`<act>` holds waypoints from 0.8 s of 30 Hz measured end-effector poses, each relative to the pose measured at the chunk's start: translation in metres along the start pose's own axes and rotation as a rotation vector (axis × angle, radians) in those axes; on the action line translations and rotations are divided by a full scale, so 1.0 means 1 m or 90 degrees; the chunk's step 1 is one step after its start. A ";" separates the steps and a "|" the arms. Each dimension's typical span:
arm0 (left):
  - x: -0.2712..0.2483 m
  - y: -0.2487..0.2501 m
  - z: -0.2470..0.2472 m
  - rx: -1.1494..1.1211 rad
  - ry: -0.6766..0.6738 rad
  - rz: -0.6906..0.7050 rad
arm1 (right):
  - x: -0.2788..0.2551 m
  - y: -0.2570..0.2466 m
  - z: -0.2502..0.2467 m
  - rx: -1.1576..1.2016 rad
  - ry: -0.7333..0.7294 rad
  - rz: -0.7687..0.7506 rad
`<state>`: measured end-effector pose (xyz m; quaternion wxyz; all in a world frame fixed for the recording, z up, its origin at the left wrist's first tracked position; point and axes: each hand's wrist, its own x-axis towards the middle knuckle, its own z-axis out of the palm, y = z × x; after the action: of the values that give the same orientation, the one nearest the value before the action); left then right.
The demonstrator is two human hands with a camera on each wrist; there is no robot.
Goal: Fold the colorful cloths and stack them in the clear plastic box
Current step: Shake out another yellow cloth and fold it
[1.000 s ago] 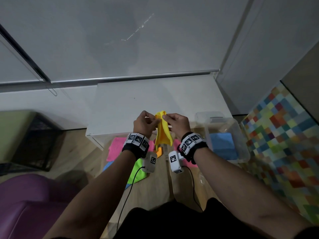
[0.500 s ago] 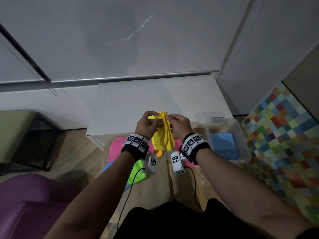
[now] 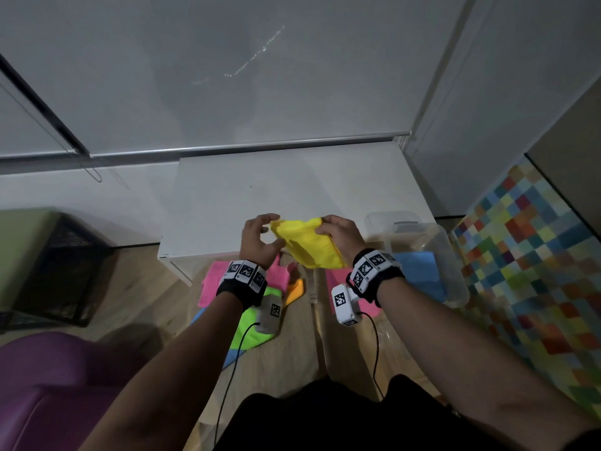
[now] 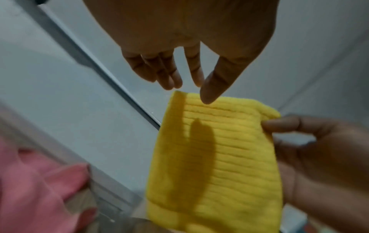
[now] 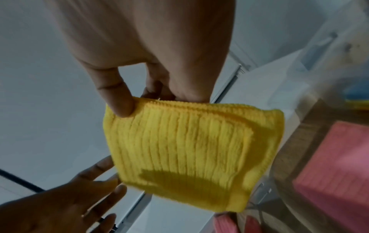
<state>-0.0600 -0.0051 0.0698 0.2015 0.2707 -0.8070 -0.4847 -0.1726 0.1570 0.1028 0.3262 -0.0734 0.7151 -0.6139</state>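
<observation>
A folded yellow cloth (image 3: 309, 247) is held in the air over the near edge of the white table (image 3: 260, 190). My right hand (image 3: 325, 227) pinches its upper right corner between thumb (image 5: 121, 107) and fingers. My left hand (image 3: 271, 232) hovers at the cloth's left edge with its fingers (image 4: 169, 78) straight and spread, gripping nothing. The clear plastic box (image 3: 455, 271) stands to the right with a folded blue cloth (image 3: 419, 271) inside. Below the hands lie loose pink (image 3: 211, 281), green (image 3: 250, 323) and orange (image 3: 294, 292) cloths.
A black crate (image 3: 58, 268) stands at the left and a purple seat (image 3: 48, 385) at the lower left. A multicoloured checked mat (image 3: 536, 271) covers the floor on the right. White walls close off the back of the table.
The yellow cloth hung down, pinched by both hands close together. Now it is spread wider and lies flatter, my left hand has let go, and my right hand alone holds it.
</observation>
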 end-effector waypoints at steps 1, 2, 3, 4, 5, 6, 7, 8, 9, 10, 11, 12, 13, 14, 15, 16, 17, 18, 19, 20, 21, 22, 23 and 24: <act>0.001 -0.002 -0.001 0.051 -0.024 0.035 | -0.001 -0.002 -0.001 -0.010 -0.003 -0.004; 0.001 -0.002 -0.002 0.089 -0.046 0.063 | -0.001 -0.004 -0.002 -0.012 -0.004 -0.008; 0.001 -0.003 -0.002 0.119 -0.059 0.086 | -0.001 -0.005 -0.003 -0.015 -0.001 -0.012; 0.001 -0.002 -0.002 0.144 -0.070 0.102 | -0.001 -0.005 -0.004 -0.021 0.003 -0.016; 0.000 -0.002 -0.002 0.169 -0.079 0.108 | -0.001 -0.005 -0.006 -0.029 0.011 -0.019; -0.001 -0.002 -0.002 0.203 -0.092 0.112 | -0.002 -0.005 -0.008 -0.036 0.019 -0.022; -0.002 -0.004 -0.001 0.243 -0.110 0.121 | -0.003 -0.005 -0.010 -0.041 0.032 -0.025; -0.003 -0.006 -0.002 0.282 -0.127 0.130 | -0.003 -0.005 -0.013 -0.046 0.052 -0.031; -0.004 -0.011 -0.003 0.308 -0.132 0.145 | -0.002 -0.004 -0.018 -0.052 0.080 -0.038; -0.005 -0.014 -0.004 0.312 -0.130 0.156 | -0.001 -0.003 -0.022 -0.055 0.112 -0.046; -0.006 -0.017 -0.006 0.299 -0.125 0.168 | 0.000 -0.002 -0.027 -0.055 0.140 -0.049; -0.007 -0.015 -0.007 0.280 -0.121 0.184 | 0.000 -0.001 -0.031 -0.054 0.159 -0.047; -0.007 -0.016 -0.006 0.255 -0.119 0.204 | -0.001 0.002 -0.033 -0.050 0.168 -0.044; -0.007 -0.013 -0.005 0.227 -0.124 0.213 | -0.002 0.004 -0.034 -0.040 0.173 -0.038; -0.008 -0.008 -0.003 0.196 -0.131 0.207 | -0.003 0.004 -0.034 -0.023 0.178 -0.032; -0.007 -0.006 -0.002 0.163 -0.142 0.169 | -0.003 0.004 -0.034 0.001 0.174 -0.021; -0.006 -0.003 -0.001 0.119 -0.154 0.112 | -0.004 0.005 -0.033 0.030 0.161 -0.004; -0.005 0.000 0.001 0.065 -0.166 0.044 | -0.007 0.004 -0.031 0.063 0.134 0.013; -0.005 0.001 0.003 -0.012 -0.172 -0.021 | -0.009 0.005 -0.029 0.103 0.100 0.026; -0.006 0.002 0.006 -0.101 -0.170 -0.084 | -0.010 0.006 -0.028 0.141 0.068 0.041; -0.007 0.004 0.010 -0.195 -0.170 -0.144 | -0.012 0.006 -0.027 0.182 0.046 0.053; -0.007 0.006 0.014 -0.255 -0.173 -0.196 | -0.013 0.007 -0.026 0.216 0.035 0.064; -0.007 0.005 0.019 -0.289 -0.186 -0.244 | -0.012 0.007 -0.026 0.251 0.032 0.069; -0.009 0.005 0.024 -0.291 -0.211 -0.289 | -0.012 0.009 -0.027 0.275 0.036 0.071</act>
<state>-0.0682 0.0188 0.0632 0.0104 0.3089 -0.6184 -0.7225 -0.1754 0.1875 0.1002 0.3475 0.0547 0.5789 -0.7356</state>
